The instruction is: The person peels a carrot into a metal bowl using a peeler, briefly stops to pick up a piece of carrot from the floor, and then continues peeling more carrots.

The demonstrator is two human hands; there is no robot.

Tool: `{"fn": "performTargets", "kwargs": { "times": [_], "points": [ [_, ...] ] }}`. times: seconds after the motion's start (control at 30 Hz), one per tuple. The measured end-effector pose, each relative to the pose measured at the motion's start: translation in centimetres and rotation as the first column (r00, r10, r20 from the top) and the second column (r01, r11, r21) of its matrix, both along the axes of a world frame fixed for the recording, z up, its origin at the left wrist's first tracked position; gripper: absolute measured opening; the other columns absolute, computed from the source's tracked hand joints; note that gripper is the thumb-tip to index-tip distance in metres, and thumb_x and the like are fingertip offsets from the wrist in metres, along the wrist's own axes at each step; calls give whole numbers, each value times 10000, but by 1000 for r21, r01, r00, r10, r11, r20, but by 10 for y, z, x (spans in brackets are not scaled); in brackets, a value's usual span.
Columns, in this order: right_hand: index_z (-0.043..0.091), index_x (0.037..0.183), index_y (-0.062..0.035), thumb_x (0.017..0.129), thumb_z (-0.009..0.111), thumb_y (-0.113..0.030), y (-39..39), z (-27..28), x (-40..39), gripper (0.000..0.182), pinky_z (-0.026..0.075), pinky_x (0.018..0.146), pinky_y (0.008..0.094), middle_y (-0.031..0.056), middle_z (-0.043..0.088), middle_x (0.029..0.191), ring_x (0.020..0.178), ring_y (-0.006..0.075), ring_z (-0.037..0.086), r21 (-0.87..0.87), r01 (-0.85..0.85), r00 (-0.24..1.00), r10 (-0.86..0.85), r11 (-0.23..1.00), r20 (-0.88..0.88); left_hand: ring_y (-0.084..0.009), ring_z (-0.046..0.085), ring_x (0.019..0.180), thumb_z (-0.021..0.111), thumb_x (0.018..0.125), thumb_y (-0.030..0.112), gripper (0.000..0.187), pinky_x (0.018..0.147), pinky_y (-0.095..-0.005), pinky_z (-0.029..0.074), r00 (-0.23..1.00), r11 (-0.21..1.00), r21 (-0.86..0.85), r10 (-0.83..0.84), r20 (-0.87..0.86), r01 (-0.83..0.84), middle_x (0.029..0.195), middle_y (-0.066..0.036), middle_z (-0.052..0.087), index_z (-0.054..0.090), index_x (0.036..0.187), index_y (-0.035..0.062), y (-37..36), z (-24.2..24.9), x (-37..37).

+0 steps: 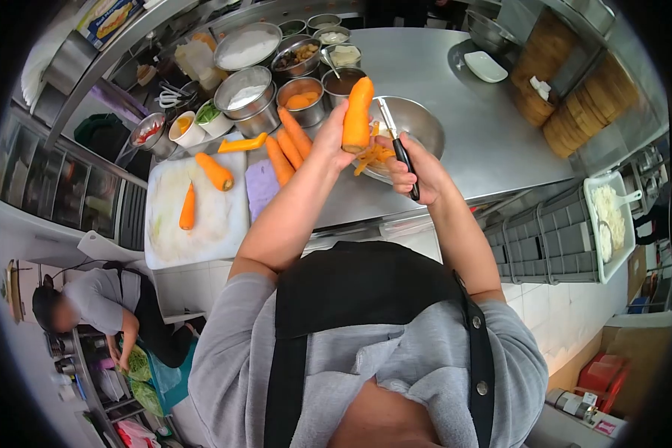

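Observation:
Upright in my left hand [331,136] is a thick carrot [358,116], its blunt end down and fingers wrapped around it. My right hand [420,170] grips a peeler by its black handle [404,158], with the metal blade end pointing up beside the carrot. Under both hands stands a steel bowl [428,128], and orange peelings [375,158] lie in it and over its near rim. Left of my left wrist, several more carrots [297,134] rest on the counter. A white cutting board [164,224] carries a larger carrot [215,172] and a smaller one [187,207].
A yellow tool [243,143] lies at the board's top edge, and a purple cloth [261,187] beside it. Steel pots [260,119] of ingredients crowd the back left. Wooden boards [586,104] stand right, above grey crates [541,235]. Another person [112,299] handles greens at lower left.

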State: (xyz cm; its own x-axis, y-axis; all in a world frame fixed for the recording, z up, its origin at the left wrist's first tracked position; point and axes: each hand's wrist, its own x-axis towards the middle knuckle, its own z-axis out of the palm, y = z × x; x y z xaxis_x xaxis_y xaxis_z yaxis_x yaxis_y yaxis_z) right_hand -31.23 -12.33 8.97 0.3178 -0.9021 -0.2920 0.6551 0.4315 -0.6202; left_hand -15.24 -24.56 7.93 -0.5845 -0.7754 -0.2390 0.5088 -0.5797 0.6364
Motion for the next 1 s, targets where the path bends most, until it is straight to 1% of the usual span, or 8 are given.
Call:
{"fn": "performTargets", "kwargs": {
  "times": [0.03,0.07,0.13,0.17,0.27,0.37,0.73,1.0],
  "points": [
    [514,1106,-57,995,361,-450,0,0,0,437,257,390,217,-33,389,595,416,68,309,24,3,1000,-3,1000,26,-251,588,876,426,971,425,387,728,-428,513,1000,1000,15,-15,13,15,952,-113,590,528,1123,83,3,4,0],
    [522,1094,-61,994,373,-436,0,0,3,416,263,396,219,-35,393,597,424,68,318,-80,67,968,-84,995,-238,-252,586,861,422,973,423,389,723,-427,514,1000,1000,23,-9,25,8,953,-117,591,526,1127,82,4,8,-1],
    [537,1070,-70,993,396,-409,-1,1,13,375,277,410,224,-37,401,601,440,68,334,-311,96,688,-289,945,-666,-253,583,831,412,976,419,391,714,-426,516,999,999,40,8,49,-10,954,-125,592,523,1135,78,7,12,-2],
    [535,1019,-61,985,410,-401,1,1,16,364,322,461,288,20,455,630,483,144,401,-421,49,518,-384,906,-765,-256,586,832,414,976,419,402,713,-421,516,997,999,36,15,70,-18,957,-123,595,519,1149,72,5,12,-2],
    [531,866,-35,960,453,-376,8,1,26,362,460,614,480,193,618,716,612,373,600,-626,-226,-63,-652,746,-755,-262,590,831,411,977,415,429,708,-408,519,992,999,20,41,120,-44,967,-128,603,506,1187,53,-3,13,-1],
    [537,864,-45,958,446,-368,16,15,37,349,466,605,486,194,621,707,656,396,605,-568,-293,-231,-634,769,-738,-263,589,820,401,980,408,442,695,-404,520,987,998,0,63,148,-64,968,-146,604,498,1198,36,-4,19,3],
    [543,893,-50,966,386,-415,-16,-4,30,404,467,625,512,193,635,746,698,394,617,-507,-288,-251,-575,812,-779,-238,592,732,393,985,414,424,628,-388,522,954,989,-142,72,291,-31,925,-141,596,502,1124,28,-3,9,19],
    [544,942,-76,973,335,-456,-32,7,28,435,474,655,506,190,647,795,751,391,625,-415,-256,-311,-481,873,-820,-233,594,718,373,985,434,439,583,-365,513,981,1000,1,-23,190,24,907,-127,577,492,1128,36,26,8,21]
  ]
}}
